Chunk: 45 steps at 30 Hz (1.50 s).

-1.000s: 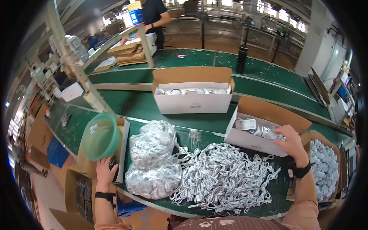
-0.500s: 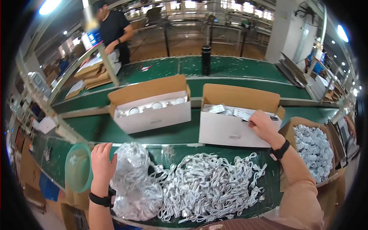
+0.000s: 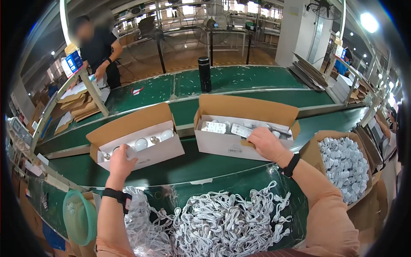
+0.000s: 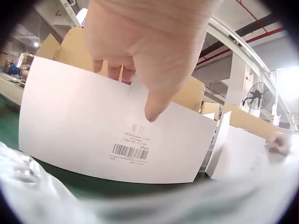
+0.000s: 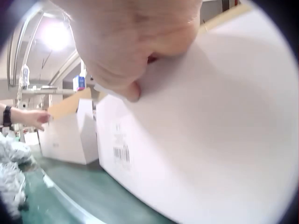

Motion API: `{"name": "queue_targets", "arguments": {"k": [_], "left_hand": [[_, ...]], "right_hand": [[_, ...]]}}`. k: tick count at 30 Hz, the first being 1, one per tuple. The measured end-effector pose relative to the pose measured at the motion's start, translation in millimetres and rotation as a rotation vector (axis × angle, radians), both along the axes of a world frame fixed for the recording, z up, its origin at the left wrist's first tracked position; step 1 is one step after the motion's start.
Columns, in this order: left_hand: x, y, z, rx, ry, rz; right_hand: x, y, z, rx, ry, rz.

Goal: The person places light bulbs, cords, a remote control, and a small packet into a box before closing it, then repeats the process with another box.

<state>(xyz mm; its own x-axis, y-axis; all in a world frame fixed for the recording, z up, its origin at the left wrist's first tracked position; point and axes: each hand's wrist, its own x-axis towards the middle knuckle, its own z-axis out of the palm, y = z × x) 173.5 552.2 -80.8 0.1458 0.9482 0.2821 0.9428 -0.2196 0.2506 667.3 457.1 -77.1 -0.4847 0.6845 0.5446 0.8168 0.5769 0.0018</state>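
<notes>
The left hand [image 3: 121,160] had moved from the cable pile [image 3: 227,218] to grip the left box [image 3: 147,156]; the right hand [image 3: 265,143] gripped the right box [image 3: 220,146]. Both stood open on the far belt [image 3: 192,166], cables unpacked.

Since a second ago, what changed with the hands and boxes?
The left hand rose from beside the green plastic basket and gripped the front wall of the white cardboard box of bulbs. The right hand stayed at the white cardboard box of remotes, holding its front rim.
</notes>
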Motion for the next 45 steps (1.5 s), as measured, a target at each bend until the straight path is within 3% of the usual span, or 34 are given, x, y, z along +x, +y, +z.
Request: {"name": "queue_targets", "arguments": {"k": [4,6,8,11,14,21,23,26,29,31,32,38,40,42,45], "left_hand": [[-11.1,-1.6,6.6,-0.197,0.001,-0.066],[-7.5,-6.9,7.6,-0.164,-0.006,-0.13],[-14.8,-14.2,-5.7,0.046,0.056,-0.177],[-2.7,-37.5,3.1,0.004,-0.007,-0.179],[11.5,-56.5,7.1,-0.024,-0.118,-0.274],[48.9,-95.2,13.7,-0.011,-0.069,-0.421],[67.0,-104.3,12.2,0.042,-0.091,-0.452],[95.9,-110.6,12.1,0.025,-0.129,-0.506],[134.5,-119.1,20.2,-0.02,-0.162,-0.558],[164.5,-127.1,22.0,-0.03,-0.141,-0.607],[179.9,-130.7,21.4,-0.041,-0.119,-0.632],[271.0,-156.6,10.4,0.017,-0.097,-0.701],[296.1,-162.2,8.6,0.027,-0.101,-0.723],[315.3,-165.8,6.8,0.025,-0.111,-0.764],[325.7,-169.2,7.7,-0.018,-0.103,-0.729]], "right_hand": [[-1.3,4.7,-5.1,0.008,-0.039,-0.013],[2.1,10.1,-7.2,-0.013,-0.045,-0.007],[1.7,16.1,-11.1,-0.052,-0.042,0.05],[-13.7,20.0,-6.2,-0.078,0.064,0.048],[-28.7,-3.3,13.5,-0.096,0.087,-0.023],[-18.6,-91.3,37.9,-0.161,0.214,-0.183],[-3.8,-125.6,29.9,-0.3,0.293,-0.216],[22.8,-171.3,5.8,-0.616,0.085,-0.245],[32.5,-193.7,-28.7,-0.877,0.078,-0.421],[33.9,-195.4,-62.9,-0.855,0.173,-0.362],[21.7,-194.7,-57.7,-0.869,0.071,-0.352],[0.2,-202.8,-72.6,-0.801,0.308,-0.361],[4.8,-203.5,-62.8,-0.994,0.349,-0.325],[12.2,-206.9,-65.1,-0.978,0.386,-0.298],[22.2,-209.6,-60.4,-0.943,0.674,-0.319]]}}
